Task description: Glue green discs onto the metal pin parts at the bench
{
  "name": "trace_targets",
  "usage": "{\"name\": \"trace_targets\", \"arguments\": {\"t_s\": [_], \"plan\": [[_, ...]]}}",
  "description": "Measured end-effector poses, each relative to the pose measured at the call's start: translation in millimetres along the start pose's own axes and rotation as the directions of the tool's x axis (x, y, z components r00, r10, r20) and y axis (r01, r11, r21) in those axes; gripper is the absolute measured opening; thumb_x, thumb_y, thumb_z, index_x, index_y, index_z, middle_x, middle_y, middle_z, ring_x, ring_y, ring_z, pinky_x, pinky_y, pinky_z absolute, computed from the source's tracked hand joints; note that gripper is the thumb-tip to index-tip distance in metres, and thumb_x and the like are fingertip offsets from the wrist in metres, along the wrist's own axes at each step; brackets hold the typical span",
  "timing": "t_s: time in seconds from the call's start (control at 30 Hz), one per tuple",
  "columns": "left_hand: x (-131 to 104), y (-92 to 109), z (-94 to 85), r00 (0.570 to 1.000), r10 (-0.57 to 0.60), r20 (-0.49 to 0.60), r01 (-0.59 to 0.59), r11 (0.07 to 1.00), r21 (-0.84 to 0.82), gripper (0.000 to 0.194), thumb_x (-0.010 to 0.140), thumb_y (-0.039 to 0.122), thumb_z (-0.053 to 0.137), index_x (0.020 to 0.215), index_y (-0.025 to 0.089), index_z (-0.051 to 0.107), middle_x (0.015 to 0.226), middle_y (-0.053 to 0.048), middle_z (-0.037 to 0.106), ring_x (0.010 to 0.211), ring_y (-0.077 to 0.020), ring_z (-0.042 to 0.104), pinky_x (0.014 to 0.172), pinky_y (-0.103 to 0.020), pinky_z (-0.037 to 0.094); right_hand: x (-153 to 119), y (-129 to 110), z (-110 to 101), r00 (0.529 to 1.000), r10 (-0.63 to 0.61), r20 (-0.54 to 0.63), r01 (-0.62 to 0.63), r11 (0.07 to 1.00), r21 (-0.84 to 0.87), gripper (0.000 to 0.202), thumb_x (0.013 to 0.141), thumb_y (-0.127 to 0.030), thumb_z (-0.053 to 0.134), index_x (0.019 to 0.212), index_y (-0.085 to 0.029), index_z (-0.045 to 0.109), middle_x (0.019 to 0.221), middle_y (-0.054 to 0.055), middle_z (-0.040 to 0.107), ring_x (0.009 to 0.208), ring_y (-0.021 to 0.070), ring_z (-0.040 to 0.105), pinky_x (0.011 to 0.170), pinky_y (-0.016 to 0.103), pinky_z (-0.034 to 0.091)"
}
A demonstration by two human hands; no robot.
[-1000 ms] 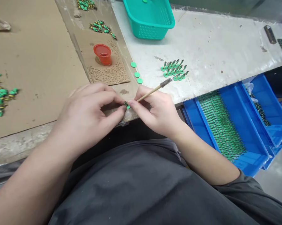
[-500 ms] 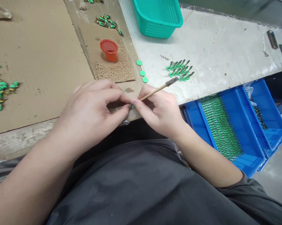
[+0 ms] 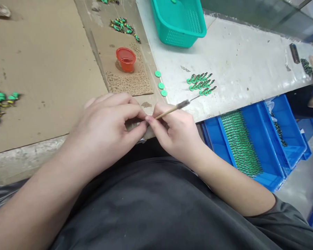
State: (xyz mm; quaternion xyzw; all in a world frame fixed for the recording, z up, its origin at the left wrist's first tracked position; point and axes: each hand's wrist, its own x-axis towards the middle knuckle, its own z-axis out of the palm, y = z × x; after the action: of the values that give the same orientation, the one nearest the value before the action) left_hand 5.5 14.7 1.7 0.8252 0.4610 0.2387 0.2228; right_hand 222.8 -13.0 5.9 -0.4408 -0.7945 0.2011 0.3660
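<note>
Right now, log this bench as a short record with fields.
Left hand: thumb and forefinger pinched together; anything between them hidden
Right hand: gripping a thin wooden-handled tool, fingertips close to the left hand's
Cup: red, on speckled cardboard
Loose discs: three, green, right of the cardboard
Standing pieces: green-based cluster on white surface
Basket: teal, perforated
Bins: blue, one holding rows of green items

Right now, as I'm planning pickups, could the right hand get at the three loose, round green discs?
Probably yes: the discs lie uncovered just beyond the right hand, though its fingers hold a thin wooden-handled tool.
</note>
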Motion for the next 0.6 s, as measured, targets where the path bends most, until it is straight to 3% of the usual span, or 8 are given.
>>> {"name": "trace_targets", "arguments": {"t_s": [0.07,0.17,0.3,0.43,0.6], "plan": [[-1,0,0.7,1.0,-0.011,-0.001,0.011,1.0,-0.011,0.025,0.105,0.043,0.06,0.095,0.03,0.079,0.108,-0.003,0.077,0.101,-0.0272,0.07,0.093,-0.046,0.046,-3,-1,-1,1.0,0.014,-0.003,-0.014,1.0,0.005,0.024,0.118,-0.021,0.063,0.094,-0.023,0.06,0.091,-0.001,0.071,0.083,0.0152,0.068,0.083,0.029,0.054],[-3,0,0.8,0.999,-0.007,-0.032,0.006,0.999,-0.031,0.025,0.107,0.046,0.062,0.101,0.033,0.082,0.109,-0.002,0.079,0.102,-0.0273,0.073,0.092,-0.046,0.048,-11,1,-5,0.984,0.157,-0.08,-0.148,0.982,0.116,0.027,0.117,-0.029,0.068,0.091,-0.024,0.062,0.083,-0.003,0.07,0.074,0.0139,0.069,0.074,0.028,0.056],[-8,1,-2.9,0.998,0.012,-0.06,-0.017,0.996,-0.086,0.023,0.108,0.044,0.063,0.113,0.036,0.084,0.115,0.001,0.083,0.11,-0.0257,0.077,0.099,-0.042,0.054,-23,10,-8,0.903,0.386,-0.188,-0.305,0.885,0.352,0.033,0.113,-0.043,0.074,0.089,-0.025,0.063,0.08,-0.002,0.072,0.068,0.0137,0.075,0.064,0.025,0.058],[-5,7,-5.7,0.997,-0.04,-0.071,0.029,0.988,-0.153,0.026,0.104,0.048,0.071,0.12,0.032,0.083,0.114,0.001,0.084,0.104,-0.0222,0.077,0.092,-0.036,0.057,-27,18,-4,0.882,0.433,-0.186,-0.326,0.846,0.422,0.034,0.112,-0.05,0.075,0.091,-0.024,0.065,0.084,-0.001,0.074,0.074,0.0153,0.08,0.068,0.026,0.063],[3,16,-5.2,0.987,-0.15,-0.057,0.131,0.96,-0.248,0.026,0.101,0.054,0.077,0.104,0.03,0.087,0.109,-0.003,0.086,0.102,-0.0236,0.076,0.09,-0.036,0.057,-27,24,0,0.873,0.45,-0.188,-0.346,0.843,0.411,0.033,0.111,-0.048,0.074,0.09,-0.024,0.064,0.082,-0.001,0.075,0.069,0.0151,0.078,0.068,0.026,0.062]]}}
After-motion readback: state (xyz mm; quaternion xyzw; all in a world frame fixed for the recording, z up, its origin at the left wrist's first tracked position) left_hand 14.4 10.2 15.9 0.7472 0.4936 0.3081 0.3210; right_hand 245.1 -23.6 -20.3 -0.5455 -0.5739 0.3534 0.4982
